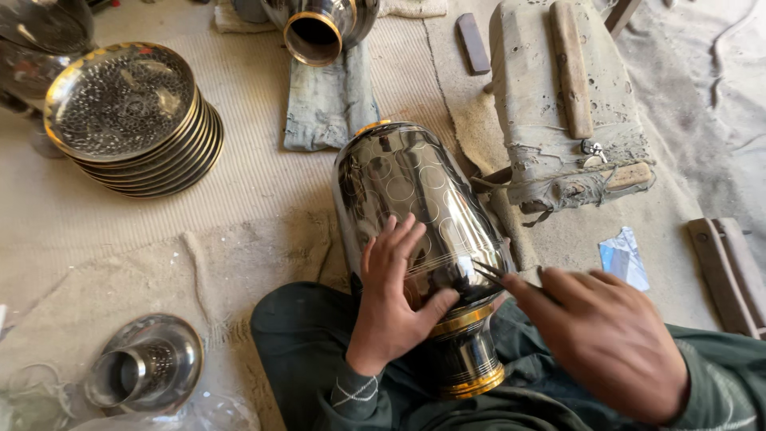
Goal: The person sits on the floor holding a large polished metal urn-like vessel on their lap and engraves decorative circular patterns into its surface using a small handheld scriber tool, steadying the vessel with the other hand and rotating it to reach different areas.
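A large dark polished metal vase with engraved circles and gold bands lies tilted across my lap, its base toward me. My left hand rests flat on the vase's lower body, fingers spread, steadying it. My right hand grips a thin pointed metal tool, and the tool's tip touches the vase surface beside my left thumb.
A stack of engraved gold-rimmed metal bowls sits at the upper left. Another vase lies on a folded cloth at the top. A padded block with wooden bars stands at right. A small metal funnel piece lies lower left.
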